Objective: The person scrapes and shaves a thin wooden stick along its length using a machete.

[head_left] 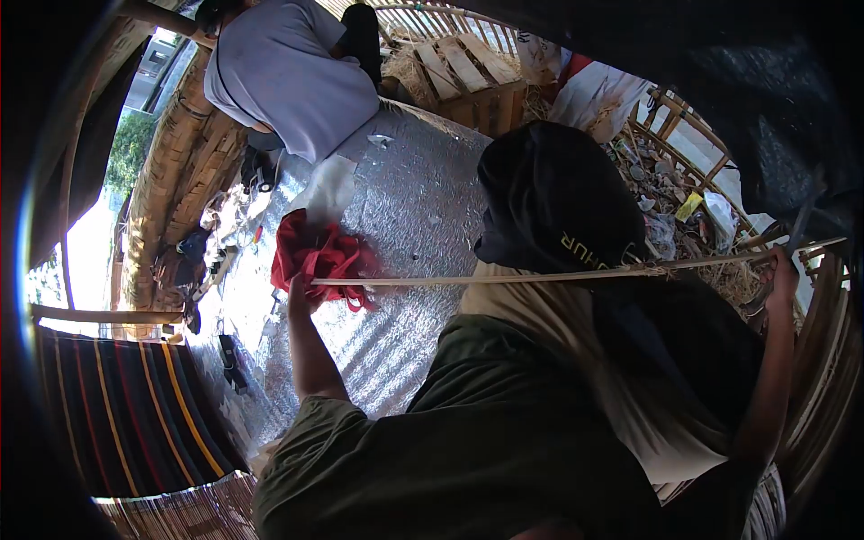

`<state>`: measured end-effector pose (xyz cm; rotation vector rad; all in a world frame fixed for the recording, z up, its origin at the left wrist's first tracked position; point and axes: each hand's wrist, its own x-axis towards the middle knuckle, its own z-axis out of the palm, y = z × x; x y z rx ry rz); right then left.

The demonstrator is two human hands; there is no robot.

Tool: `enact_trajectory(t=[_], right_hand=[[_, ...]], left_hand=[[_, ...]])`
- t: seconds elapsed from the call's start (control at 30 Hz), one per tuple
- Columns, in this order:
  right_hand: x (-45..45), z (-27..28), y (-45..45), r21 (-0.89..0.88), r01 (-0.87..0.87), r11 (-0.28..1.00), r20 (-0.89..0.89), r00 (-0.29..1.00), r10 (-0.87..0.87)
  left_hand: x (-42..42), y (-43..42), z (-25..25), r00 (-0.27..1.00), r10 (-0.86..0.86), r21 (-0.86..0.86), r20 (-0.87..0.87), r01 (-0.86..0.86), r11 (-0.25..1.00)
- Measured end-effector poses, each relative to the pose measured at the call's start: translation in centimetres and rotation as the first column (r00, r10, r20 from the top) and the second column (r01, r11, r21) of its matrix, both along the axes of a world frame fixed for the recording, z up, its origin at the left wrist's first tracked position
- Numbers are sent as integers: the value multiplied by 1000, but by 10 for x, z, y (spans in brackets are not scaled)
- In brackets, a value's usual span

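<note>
A long pale bamboo strip [522,278] stretches across the view in front of my body. Its left end lies against a bunched red cloth [335,255], where my left hand [300,290] is closed on the cloth, fingers partly hidden. At the far right my right hand [781,275] is closed round the strip near its other end. Below the strip are my olive-green sleeve and dark clothing. A black cloth item with yellow letters [558,202] lies just above the strip's middle.
Another person in a grey shirt [279,76] sits at the top left. Silvery sheeting [405,189] covers the floor. A wooden crate [472,85], straw and litter [670,193] lie beyond it. Striped fabric [135,414] is at the lower left, beside a bamboo wall.
</note>
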<state>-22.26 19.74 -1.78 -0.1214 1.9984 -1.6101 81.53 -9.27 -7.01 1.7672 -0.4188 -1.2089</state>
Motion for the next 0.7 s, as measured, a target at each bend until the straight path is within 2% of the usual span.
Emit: enact_trajectory(t=[0.07, 0.13, 0.2, 0.3, 0.37, 0.43, 0.47, 0.53, 0.57, 0.6, 0.63, 0.67, 0.7], right_hand=[[-2, -2, 3, 0, 11, 1000, 57, 998, -11], [-3, -7, 7, 9, 21, 1000, 76, 997, -21], [-12, -24, 9, 16, 32, 999, 57, 998, -33], [-32, -42, 21, 62, 46, 997, 33, 998, -48], [-40, -48, 24, 61, 59, 996, 38, 997, -62], [-39, -39, 23, 11, 56, 998, 42, 998, -56], [-32, -32, 19, 4, 54, 999, -24, 998, -54], [-3, -3, 9, 33, 56, 998, -1, 998, -56], [13, 12, 5, 47, 56, 997, 10, 998, -57], [23, 20, 2, 58, 41, 997, 6, 999, -41], [23, 18, 3, 64, 13, 998, -30, 999, -11], [27, 19, 3, 61, -18, 998, -39, 999, 20], [25, 13, 5, 26, -9, 1000, 29, 1000, 9]], left_hand=[[45, -21, -3, 997, -50, -23, -63, 48, 999], [122, -54, -4, 954, -212, -78, -211, 200, 977], [107, -63, 44, 998, -31, -124, -50, 25, 992], [111, -94, 123, 992, 26, -196, 120, -2, 981], [115, -112, 181, 972, 20, -237, 233, 37, 971], [90, -138, 232, 938, -71, -259, 339, 165, 952], [61, -147, 257, 903, -162, -262, 399, 281, 923], [-74, -135, 303, 727, -378, -264, 574, 601, 755], [-194, -93, 328, 580, -378, -219, 722, 709, 670], [-260, -80, 326, 419, -467, -265, 779, 894, 361], [-337, -38, 338, 235, -518, -180, 822, 971, 156], [-389, -15, 329, 113, -597, -199, 794, 977, -81], [-439, 10, 320, -98, -566, -73, 819, 960, -271]])
